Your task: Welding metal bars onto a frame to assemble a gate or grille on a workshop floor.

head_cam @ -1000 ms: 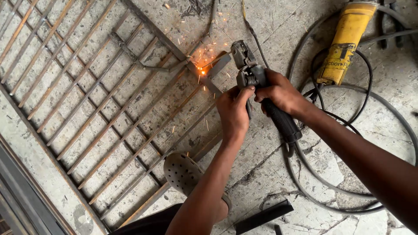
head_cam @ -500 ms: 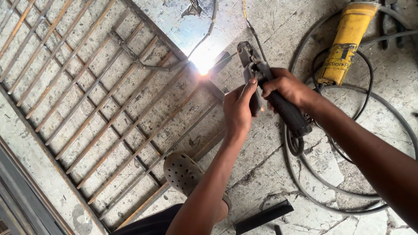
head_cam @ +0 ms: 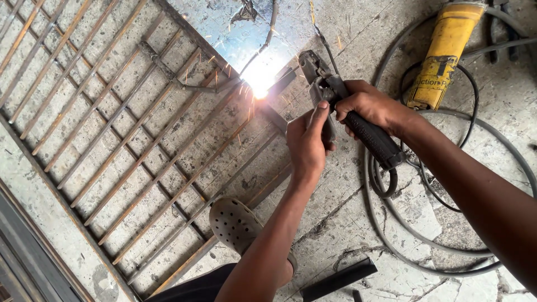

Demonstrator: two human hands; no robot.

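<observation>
Cracked concrete floor (head_cam: 358, 235) fills the view; bare stretches lie only at the lower right and along the lower left edge. A large rusty metal grille (head_cam: 128, 140) lies flat over the left half, its bars running diagonally, its right-hand frame edge crossing the middle of the floor. A dark strip runs along the floor's lower left corner. A black cable (head_cam: 425, 246) loops wide over the right half of the floor, and its coils leave little free floor there. A yellow angle grinder (head_cam: 442, 56) lies by the upper right corner, well apart from the hands. A grey perforated clog (head_cam: 238, 223) rests on the grille's lower frame edge, at the bottom middle. A short black bar (head_cam: 338, 278) lies on the floor near the bottom edge. No containers show. Both forearms reach in from the bottom and the right. The right hand (head_cam: 372, 109) is clenched around the black grip of an electrode holder (head_cam: 358, 120), knuckles up, the holder angled toward the upper left. The left hand (head_cam: 306, 146) is cupped against the holder's head, thumb raised along it, steadying rather than gripping fully. A bright white arc (head_cam: 260, 84) burns on the grille's upper right frame edge, just beyond the holder's tip, throwing small orange sparks.
</observation>
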